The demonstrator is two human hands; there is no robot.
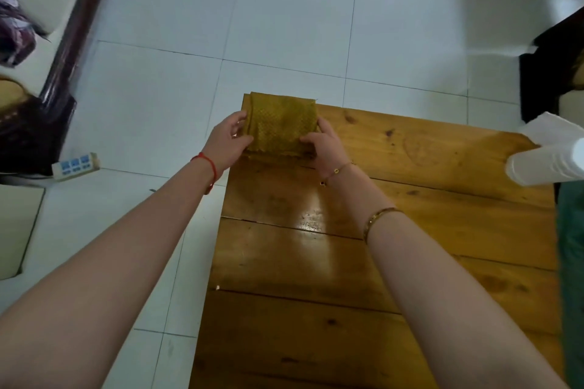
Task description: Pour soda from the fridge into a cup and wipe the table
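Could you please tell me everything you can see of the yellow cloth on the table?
The yellow cloth is a mustard fabric with a waffle-like woven texture, folded into a rough rectangle. It lies at the far left corner of the wooden table. The left hand grips its left edge and the right hand its near right corner.

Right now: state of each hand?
Left hand: closed on the folded yellow cloth, left edge.
Right hand: closed on the cloth, right edge.
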